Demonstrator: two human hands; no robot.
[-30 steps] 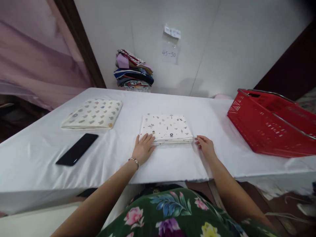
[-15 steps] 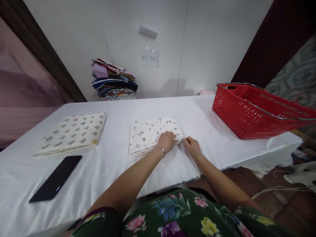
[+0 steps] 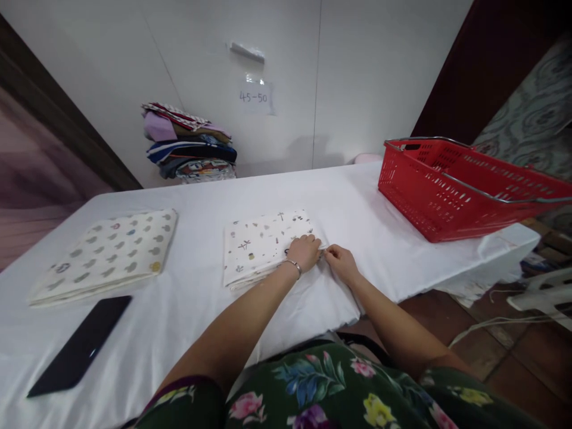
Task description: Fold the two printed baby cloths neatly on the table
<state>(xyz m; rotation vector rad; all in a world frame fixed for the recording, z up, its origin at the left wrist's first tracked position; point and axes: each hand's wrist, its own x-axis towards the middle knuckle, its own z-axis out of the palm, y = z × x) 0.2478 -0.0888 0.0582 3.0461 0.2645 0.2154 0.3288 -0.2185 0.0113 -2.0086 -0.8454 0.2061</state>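
Both hands now meet at the near right corner of the folded cloth (image 3: 257, 241); a second ago the left hand (image 3: 304, 252) lay at its near left corner and the right hand (image 3: 342, 263) was just off its right side. White, with small scattered prints, some like palm trees, the cloth lies flat in the middle of the tabletop (image 3: 348, 202), its layers showing along the near edge. The left hand rests palm down on it, fingers close together; whether the fingertips grip, I cannot tell. The right hand pinches the corner between thumb and fingers. To the left lie a second cloth (image 3: 111, 250), also folded, and, nearer the person, a dark phone (image 3: 83, 345). A red basket (image 3: 424, 202) stands to the right, and a pile (image 3: 190, 143) of folded fabrics is by the wall (image 3: 357, 77).
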